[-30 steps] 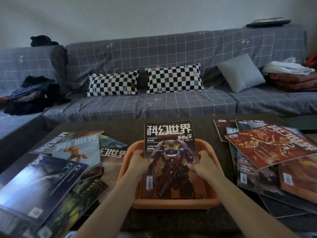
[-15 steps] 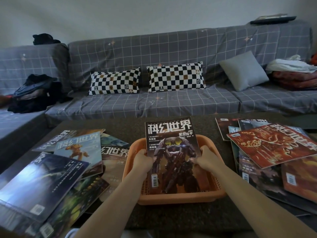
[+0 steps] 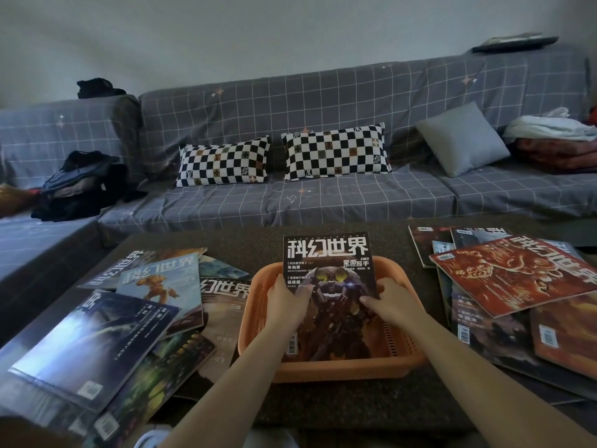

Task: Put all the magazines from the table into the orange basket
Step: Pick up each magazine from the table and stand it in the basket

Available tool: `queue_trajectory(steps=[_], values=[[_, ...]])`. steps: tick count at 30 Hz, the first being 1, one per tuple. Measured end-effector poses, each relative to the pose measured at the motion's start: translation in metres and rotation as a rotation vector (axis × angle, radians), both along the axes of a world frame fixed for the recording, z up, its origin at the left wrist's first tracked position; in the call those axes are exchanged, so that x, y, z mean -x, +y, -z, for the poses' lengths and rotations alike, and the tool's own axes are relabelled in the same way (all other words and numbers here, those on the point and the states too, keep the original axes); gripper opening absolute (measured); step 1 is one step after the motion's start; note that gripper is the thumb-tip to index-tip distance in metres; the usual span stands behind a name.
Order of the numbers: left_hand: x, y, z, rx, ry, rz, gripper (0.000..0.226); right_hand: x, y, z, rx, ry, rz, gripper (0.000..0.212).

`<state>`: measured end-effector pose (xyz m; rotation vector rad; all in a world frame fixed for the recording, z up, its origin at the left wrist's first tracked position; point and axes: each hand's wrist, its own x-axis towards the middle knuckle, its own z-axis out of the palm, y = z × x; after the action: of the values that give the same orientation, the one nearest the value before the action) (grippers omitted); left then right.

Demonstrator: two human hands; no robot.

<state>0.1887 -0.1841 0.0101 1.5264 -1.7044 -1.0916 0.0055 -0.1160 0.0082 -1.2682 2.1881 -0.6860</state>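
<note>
An orange basket stands on the dark table in front of me. A dark magazine with a robot cover lies tilted in it, its top edge sticking out over the far rim. My left hand grips the magazine's left edge and my right hand rests on its right edge, both inside the basket. Several magazines lie spread to the left. Another pile, topped by a red magazine, lies to the right.
A grey checked sofa runs behind the table, with two checkered pillows and a grey cushion. Dark clothes sit at its left end, folded laundry at its right.
The magazine has sunk lower into the basket, and both hands have slid inward onto its cover. The view has shifted slightly closer.
</note>
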Motion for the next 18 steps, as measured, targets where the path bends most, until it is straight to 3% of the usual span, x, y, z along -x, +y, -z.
queue_trajectory(steps=[4, 9, 18], values=[[0.018, 0.026, -0.016, 0.131, 0.018, 0.039, 0.063, 0.001, 0.011, -0.012, 0.194, -0.09, 0.096, 0.05], [0.064, 0.049, -0.031, 0.219, 0.072, 0.226, 0.048, 0.02, 0.04, -0.027, 0.404, -0.123, 0.15, 0.039], [0.175, 0.067, -0.029, 0.114, 0.169, 0.413, 0.036, 0.111, 0.095, -0.019, 0.453, -0.136, 0.36, 0.032]])
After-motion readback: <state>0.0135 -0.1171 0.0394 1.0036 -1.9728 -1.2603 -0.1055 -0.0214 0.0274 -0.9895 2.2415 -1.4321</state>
